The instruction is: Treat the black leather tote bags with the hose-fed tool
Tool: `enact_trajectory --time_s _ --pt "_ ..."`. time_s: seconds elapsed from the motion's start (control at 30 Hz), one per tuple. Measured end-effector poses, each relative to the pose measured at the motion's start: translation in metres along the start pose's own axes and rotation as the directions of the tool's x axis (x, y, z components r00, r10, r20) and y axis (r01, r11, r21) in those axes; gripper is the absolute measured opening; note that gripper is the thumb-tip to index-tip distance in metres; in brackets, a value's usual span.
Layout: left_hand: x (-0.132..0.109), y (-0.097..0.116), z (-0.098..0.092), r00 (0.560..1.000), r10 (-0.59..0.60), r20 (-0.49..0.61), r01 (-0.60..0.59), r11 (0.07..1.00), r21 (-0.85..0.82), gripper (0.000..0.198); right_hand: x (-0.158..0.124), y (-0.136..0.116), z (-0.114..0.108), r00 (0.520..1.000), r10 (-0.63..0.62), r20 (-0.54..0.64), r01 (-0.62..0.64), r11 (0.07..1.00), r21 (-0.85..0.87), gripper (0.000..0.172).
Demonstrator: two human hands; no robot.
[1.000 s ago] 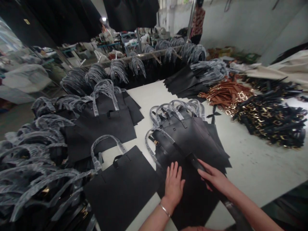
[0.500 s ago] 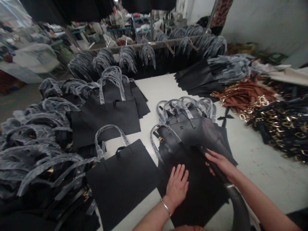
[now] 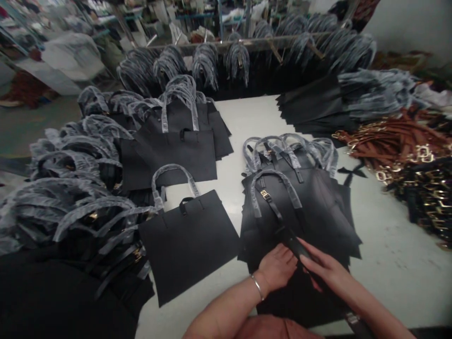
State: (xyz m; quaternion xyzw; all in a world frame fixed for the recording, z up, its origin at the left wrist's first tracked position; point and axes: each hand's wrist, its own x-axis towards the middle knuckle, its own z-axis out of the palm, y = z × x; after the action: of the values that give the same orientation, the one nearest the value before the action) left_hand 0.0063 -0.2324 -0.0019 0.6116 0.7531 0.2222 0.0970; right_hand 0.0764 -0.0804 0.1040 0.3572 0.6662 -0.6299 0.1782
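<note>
My right hand [image 3: 321, 268] is wrapped round a long black tube-like piece [image 3: 348, 313] with a silver band on its lower part; its exact kind is unclear. The piece's front end lies over a stack of flat black leather bag panels [image 3: 318, 202]. Close beside it, my left hand [image 3: 278, 268] rests low on the stack with its fingers curled down, tips hidden. Just beyond the hands, a plastic-wrapped bag handle [image 3: 293, 188] and a small strap with a gold buckle [image 3: 270, 200] lie on the top panel.
To the left lies a single black bag panel [image 3: 190, 245] with a wrapped handle, beside heaped panels and wrapped handles [image 3: 88, 188]. Brown straps [image 3: 391, 141] and black straps with gold buckles [image 3: 431, 197] are piled on the right. A rack [image 3: 261, 44] of handles stands behind the white table [image 3: 391, 263].
My left hand has slid right and its fingers have curled, close to my right hand. The black piece has shifted with my right hand. The whole view has turned left a little.
</note>
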Motion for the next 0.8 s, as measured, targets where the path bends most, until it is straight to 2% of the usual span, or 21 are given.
enact_trajectory --time_s 0.13,0.23,0.3,0.37,0.5,0.57,0.7,0.8 --pt "0.005 0.004 0.008 0.996 0.07 0.058 -0.072 0.997 0.022 0.049 0.009 0.007 0.027 0.997 0.065 0.044 -0.059 0.989 -0.133 0.082" --pt "0.006 0.001 0.014 0.989 0.087 0.122 -0.078 0.994 -0.078 0.032 0.02 -0.005 0.038 0.996 0.062 0.06 -0.056 0.993 -0.1 0.083" --pt "0.006 -0.001 0.019 0.983 0.089 0.16 -0.064 0.986 -0.151 0.021 0.025 -0.013 0.04 0.996 0.047 0.077 -0.042 0.997 -0.062 0.082" --pt "0.007 -0.001 0.023 0.984 0.081 0.158 -0.052 0.983 -0.176 0.02 0.026 -0.017 0.039 0.995 0.046 0.091 -0.04 0.997 -0.07 0.082" --pt "0.007 0.0 0.027 0.983 0.092 0.156 -0.064 0.983 -0.174 0.02 0.019 -0.014 0.032 0.989 0.09 0.12 -0.071 0.985 -0.159 0.085" --pt "0.005 0.001 0.026 0.98 0.098 0.171 -0.068 0.983 -0.172 0.022 0.022 -0.015 0.035 0.99 0.059 0.124 -0.027 0.969 -0.246 0.081" --pt "0.002 0.001 0.018 0.988 0.043 0.147 -0.01 0.976 -0.216 0.041 0.046 -0.028 0.066 0.989 -0.097 0.114 0.134 0.91 -0.393 0.065" --pt "0.0 0.003 0.011 0.987 -0.024 0.157 0.066 0.962 -0.266 0.05 0.063 -0.04 0.095 0.985 -0.133 0.109 0.166 0.903 -0.397 0.063"
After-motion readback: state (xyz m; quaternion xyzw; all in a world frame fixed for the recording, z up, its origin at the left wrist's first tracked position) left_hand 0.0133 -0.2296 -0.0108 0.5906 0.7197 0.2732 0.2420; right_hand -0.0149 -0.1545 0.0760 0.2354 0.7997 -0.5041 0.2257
